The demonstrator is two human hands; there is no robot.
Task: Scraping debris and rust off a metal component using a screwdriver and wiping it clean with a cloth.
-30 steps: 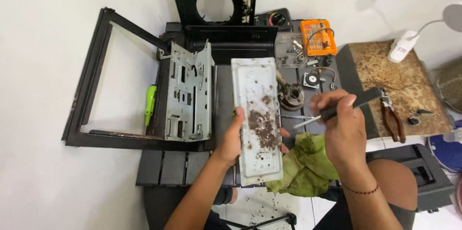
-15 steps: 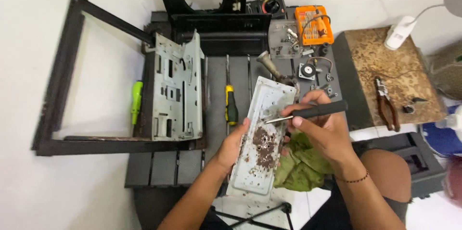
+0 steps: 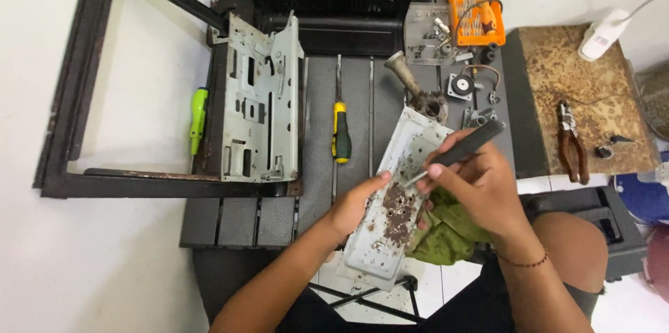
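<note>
The left hand (image 3: pixel 355 209) grips the left edge of a long pale metal plate (image 3: pixel 401 200), thumb on its upper face, holding it tilted over the front edge of the dark slatted desk (image 3: pixel 317 96). The plate runs from near the person's lap up toward the middle of the desk, and its centre carries a patch of brown rust and flaking dirt. The right hand (image 3: pixel 481 183) is closed around a dark-handled tool (image 3: pixel 456 153) — its metal tip rests on the plate just above the rusty patch. A crumpled green cloth (image 3: pixel 449 232) lies under the right hand, against the plate's right edge. On the desk to the left of the plate lies a screwdriver with a yellow and black handle (image 3: pixel 340 134), apart from both hands. Further left stands a grey perforated metal panel (image 3: pixel 261 106), leaning against a black rectangular frame (image 3: pixel 77 96) that extends over the white floor; a bright green-handled tool (image 3: pixel 198 117) lies inside that frame beside the panel. Behind the plate's far end sits a small metal part with a cylindrical stub (image 3: pixel 417 89), and near it a small square motor (image 3: pixel 460 87) with loose wires. An orange case of bits (image 3: pixel 476 14) rests at the back of the desk. To the right, a brown speckled board (image 3: pixel 550 96) carries red-handled pliers (image 3: pixel 570 139) — well apart from the work.
</note>
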